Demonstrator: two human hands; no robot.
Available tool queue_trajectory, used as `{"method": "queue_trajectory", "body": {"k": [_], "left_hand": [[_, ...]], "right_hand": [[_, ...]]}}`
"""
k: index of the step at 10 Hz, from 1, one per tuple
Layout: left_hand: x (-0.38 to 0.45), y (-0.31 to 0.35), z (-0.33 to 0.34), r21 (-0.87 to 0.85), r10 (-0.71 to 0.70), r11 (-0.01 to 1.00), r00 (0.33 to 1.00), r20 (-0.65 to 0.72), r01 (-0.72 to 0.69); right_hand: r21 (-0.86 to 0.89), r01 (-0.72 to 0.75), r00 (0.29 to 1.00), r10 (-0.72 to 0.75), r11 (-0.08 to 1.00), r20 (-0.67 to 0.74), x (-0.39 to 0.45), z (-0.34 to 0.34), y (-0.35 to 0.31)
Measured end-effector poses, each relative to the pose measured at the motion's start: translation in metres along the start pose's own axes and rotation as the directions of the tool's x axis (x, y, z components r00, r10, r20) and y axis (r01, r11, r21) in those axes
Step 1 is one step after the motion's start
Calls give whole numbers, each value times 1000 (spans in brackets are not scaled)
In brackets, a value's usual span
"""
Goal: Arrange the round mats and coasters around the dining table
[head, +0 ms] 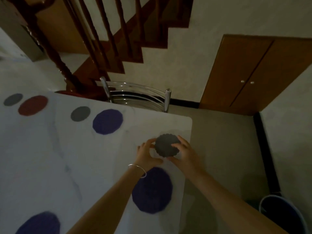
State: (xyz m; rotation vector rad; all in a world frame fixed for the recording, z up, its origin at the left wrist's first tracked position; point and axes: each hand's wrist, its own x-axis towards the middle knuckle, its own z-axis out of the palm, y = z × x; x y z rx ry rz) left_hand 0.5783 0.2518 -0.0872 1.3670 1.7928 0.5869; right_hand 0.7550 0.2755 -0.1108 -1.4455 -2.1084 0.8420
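A grey scalloped coaster [166, 146] lies near the right edge of the white marble table [50, 157]. My left hand [146, 153] touches its left rim and my right hand [184, 152] rests fingers on its right side. Just below my hands lies a blue round mat [152, 191], partly covered by my left wrist. Another blue mat [107, 121] sits at the far edge with a grey coaster [80, 113] beside it. Farther left are a red mat [33, 105] and a grey coaster [13, 99]. A third blue mat [39, 223] lies at the bottom left.
A metal chair [136, 97] stands tucked at the table's far edge. Behind it rises a wooden staircase [101, 48]. A wooden cupboard [253, 73] is at the right wall. A blue bucket [283, 215] stands on the floor at the lower right.
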Motion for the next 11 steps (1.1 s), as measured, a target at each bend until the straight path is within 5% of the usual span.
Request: {"method": "queue_trajectory", "body": {"k": [3,7,11], "left_hand": [[42,-36,12,360,33,933,995,-96,4],[43,-41,16,350,-5,935,990,-143,55],[-14,14,-12,380,98,924,990,-105,-51]], "right_hand": [[-92,-20,994,30,996,108,27,42,17],[-201,-19,988,50,979,147,33,46,15],[-265,-76,994,94,961,57,-10,-26,-31]]}}
